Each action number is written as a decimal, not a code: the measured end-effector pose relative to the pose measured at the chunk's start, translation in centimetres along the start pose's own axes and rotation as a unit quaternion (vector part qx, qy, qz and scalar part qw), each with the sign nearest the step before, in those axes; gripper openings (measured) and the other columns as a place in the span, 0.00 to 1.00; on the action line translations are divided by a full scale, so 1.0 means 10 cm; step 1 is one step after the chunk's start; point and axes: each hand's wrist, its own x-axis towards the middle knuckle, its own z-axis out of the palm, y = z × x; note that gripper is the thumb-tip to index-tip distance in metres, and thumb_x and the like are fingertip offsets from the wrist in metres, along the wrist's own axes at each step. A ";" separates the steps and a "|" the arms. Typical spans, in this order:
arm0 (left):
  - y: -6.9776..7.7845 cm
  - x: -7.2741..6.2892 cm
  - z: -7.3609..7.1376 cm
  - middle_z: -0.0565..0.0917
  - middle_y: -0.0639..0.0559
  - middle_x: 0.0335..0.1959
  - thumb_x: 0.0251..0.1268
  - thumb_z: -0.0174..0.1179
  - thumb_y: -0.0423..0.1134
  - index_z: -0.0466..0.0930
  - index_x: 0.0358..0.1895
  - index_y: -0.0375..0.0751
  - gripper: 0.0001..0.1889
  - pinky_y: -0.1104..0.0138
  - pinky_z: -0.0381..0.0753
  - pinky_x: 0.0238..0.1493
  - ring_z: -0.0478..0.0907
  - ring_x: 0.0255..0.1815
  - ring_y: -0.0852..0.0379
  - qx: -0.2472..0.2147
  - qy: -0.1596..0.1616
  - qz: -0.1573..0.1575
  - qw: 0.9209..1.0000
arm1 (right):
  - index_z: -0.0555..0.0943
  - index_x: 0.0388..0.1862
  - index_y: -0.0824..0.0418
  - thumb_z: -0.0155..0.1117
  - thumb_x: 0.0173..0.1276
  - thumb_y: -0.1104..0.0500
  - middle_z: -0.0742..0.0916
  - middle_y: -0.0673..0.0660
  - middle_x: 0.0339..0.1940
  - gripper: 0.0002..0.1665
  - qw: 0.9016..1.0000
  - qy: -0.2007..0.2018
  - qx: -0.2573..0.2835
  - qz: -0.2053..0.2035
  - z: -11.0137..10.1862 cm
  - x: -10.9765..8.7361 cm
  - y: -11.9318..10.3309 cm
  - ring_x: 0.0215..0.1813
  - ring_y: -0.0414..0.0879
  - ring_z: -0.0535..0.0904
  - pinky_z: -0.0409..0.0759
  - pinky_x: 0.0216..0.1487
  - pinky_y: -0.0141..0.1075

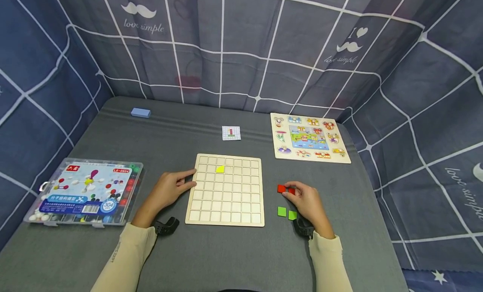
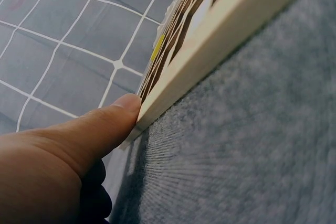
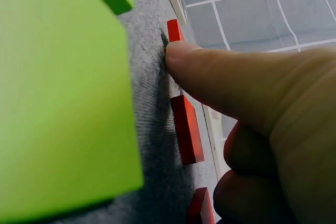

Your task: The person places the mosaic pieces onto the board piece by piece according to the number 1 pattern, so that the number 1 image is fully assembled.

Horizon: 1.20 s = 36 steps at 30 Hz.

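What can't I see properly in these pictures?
Head view: the right hand hides part of a red tile.
Head view: squares on the pattern card are too small to count.
Right wrist view: the nearest green tile is cut off by the left edge.
Left wrist view: the wooden grid board is cut off by the top edge.

A dark blue-grey fabric curtain with a white grid [image 1: 243, 71] spans the top of the frame, wrinkled and carrying faint reddish patches. White moustache-and-heart prints [image 1: 138, 10] with "love simple" lettering mark it at upper left and upper right. A bluer gridded panel [image 1: 30, 128] closes the left side; a darker one [image 1: 445, 132] folds along the right. A navy strip with a white star [image 1: 439, 277] shows at lower right. A grey cloth-topped table [image 1: 49, 262] fills the lower frame under soft light.
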 end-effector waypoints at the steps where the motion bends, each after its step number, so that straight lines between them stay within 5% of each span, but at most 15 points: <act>1: 0.00 0.00 0.00 0.63 0.60 0.14 0.67 0.71 0.44 0.82 0.65 0.42 0.25 0.67 0.57 0.22 0.56 0.16 0.63 0.000 -0.001 -0.001 1.000 | 0.89 0.46 0.56 0.79 0.62 0.55 0.69 0.45 0.17 0.14 1.000 -0.001 0.004 0.002 0.00 0.00 0.00 0.18 0.38 0.62 0.59 0.22 0.33; 20: -0.03 0.01 0.00 0.64 0.60 0.13 0.67 0.70 0.44 0.83 0.64 0.41 0.24 0.68 0.57 0.22 0.55 0.15 0.63 -0.015 0.009 0.013 1.000 | 0.88 0.46 0.56 0.80 0.61 0.56 0.67 0.45 0.15 0.14 1.000 0.008 0.024 0.009 -0.12 0.04 -0.14 0.17 0.39 0.61 0.58 0.22 0.34; 36: 0.00 0.02 -0.01 0.65 0.59 0.13 0.67 0.71 0.43 0.83 0.64 0.41 0.24 0.67 0.58 0.22 0.57 0.15 0.62 -0.021 0.000 -0.007 1.000 | 0.89 0.44 0.55 0.81 0.60 0.54 0.68 0.46 0.14 0.15 1.000 0.024 0.015 -0.013 -0.13 0.22 -0.43 0.16 0.40 0.61 0.58 0.21 0.34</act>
